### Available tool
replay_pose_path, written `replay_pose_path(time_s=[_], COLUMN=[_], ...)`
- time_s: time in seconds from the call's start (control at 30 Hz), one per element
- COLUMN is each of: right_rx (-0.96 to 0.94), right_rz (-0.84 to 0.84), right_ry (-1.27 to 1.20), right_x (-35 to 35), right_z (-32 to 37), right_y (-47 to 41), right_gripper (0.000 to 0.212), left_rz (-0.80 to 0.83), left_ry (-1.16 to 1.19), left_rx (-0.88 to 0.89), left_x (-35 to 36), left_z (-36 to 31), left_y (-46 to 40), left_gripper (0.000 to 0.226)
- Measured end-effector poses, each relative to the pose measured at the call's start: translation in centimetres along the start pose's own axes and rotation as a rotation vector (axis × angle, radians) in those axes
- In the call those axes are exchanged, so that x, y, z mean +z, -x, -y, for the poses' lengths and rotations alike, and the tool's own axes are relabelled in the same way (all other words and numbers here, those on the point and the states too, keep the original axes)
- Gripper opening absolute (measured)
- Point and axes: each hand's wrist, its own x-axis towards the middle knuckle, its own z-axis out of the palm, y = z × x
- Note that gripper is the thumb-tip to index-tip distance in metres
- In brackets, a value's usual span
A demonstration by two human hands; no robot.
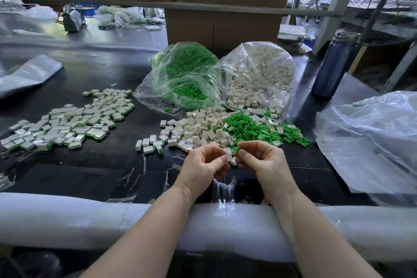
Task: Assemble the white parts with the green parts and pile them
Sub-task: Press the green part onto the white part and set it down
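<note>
My left hand (204,163) pinches a small white part (228,155) near the table's front edge. My right hand (259,157) pinches a green part (236,148) right against it, and another white piece (233,161) shows by its fingers. Just beyond the hands lie a loose heap of white parts (198,127) and a heap of green parts (252,128). A wide pile of assembled white-and-green pieces (70,122) spreads at the left. Behind stand a clear bag of green parts (187,74) and a clear bag of white parts (259,74).
A dark blue bottle (334,65) stands at the right, with a large crumpled plastic bag (370,140) in front of it. A cardboard box (223,27) rises behind the bags. White foam padding (90,219) lines the near edge of the black table (90,165).
</note>
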Motion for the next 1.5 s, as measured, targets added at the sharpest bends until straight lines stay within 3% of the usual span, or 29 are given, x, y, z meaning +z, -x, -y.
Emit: replay_pose_path(time_s=[0.5, 0.73, 1.2, 1.5], right_rx=[0.015, 0.024, 0.015, 0.019], right_rz=[0.058, -0.018, -0.021, -0.019], right_ry=[-0.034, -0.058, -0.020, -0.013], right_x=[0.15, 0.09, 0.00, -0.02], right_z=[0.31, 0.41, 0.37, 0.30], right_y=[0.24, 0.17, 0.17, 0.14], right_gripper=[0.014, 0.010, 0.009, 0.011], left_rz=[-0.004, -0.056, 0.056, 0.045], left_ry=[0.003, 0.075, -0.119, -0.185], left_rx=[0.006, -0.001, 0.103, 0.127], left_x=[0.11, -0.07, 0.03, 0.19], left_z=[-0.02, 0.23, 0.34, 0.52], left_y=[-0.03, -0.27, -0.12, -0.07], left_gripper=[0.005, 0.010, 0.037, 0.037])
